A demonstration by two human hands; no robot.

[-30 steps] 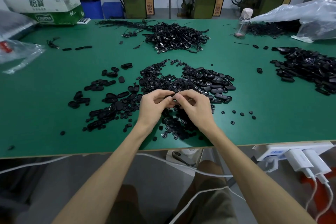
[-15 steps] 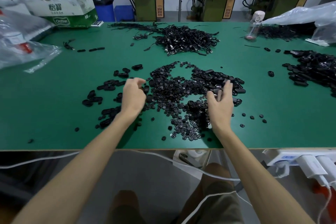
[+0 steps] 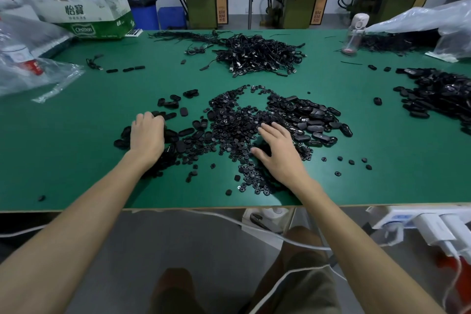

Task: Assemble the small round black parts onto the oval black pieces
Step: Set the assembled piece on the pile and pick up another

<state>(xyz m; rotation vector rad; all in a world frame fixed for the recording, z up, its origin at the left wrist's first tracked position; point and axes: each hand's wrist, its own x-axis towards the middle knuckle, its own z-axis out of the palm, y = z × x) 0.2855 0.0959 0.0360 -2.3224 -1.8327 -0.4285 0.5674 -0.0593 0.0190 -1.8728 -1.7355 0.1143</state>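
Black oval pieces (image 3: 186, 132) lie under and around the left hand (image 3: 146, 136). Its fingers curl down onto them, but the fingertips are hidden, so I cannot tell whether they pinch one. The right hand (image 3: 280, 154) is spread wide and holds nothing. Its straight fingers rest palm-down on the dense pile of small round parts (image 3: 234, 130), which fills the space between the two hands and runs on under the right wrist towards the table's near edge.

Just past the right hand's fingertips, on the outer side, is a heap of glossier oval shells (image 3: 316, 122). A few loose round parts (image 3: 351, 161) sit apart on the green table (image 3: 76, 148), outward of the right wrist. Well beyond both hands lies a tangled mound of black cables (image 3: 257, 55).

Far out to the right is another dark pile (image 3: 441, 94), with a clear bottle (image 3: 355, 33) behind it. Far out to the left are a crumpled plastic bag (image 3: 30, 69) and a green-and-white carton (image 3: 89, 20). Below the table edge, near the right forearm, a white power strip (image 3: 397, 216) carries plugged-in chargers.
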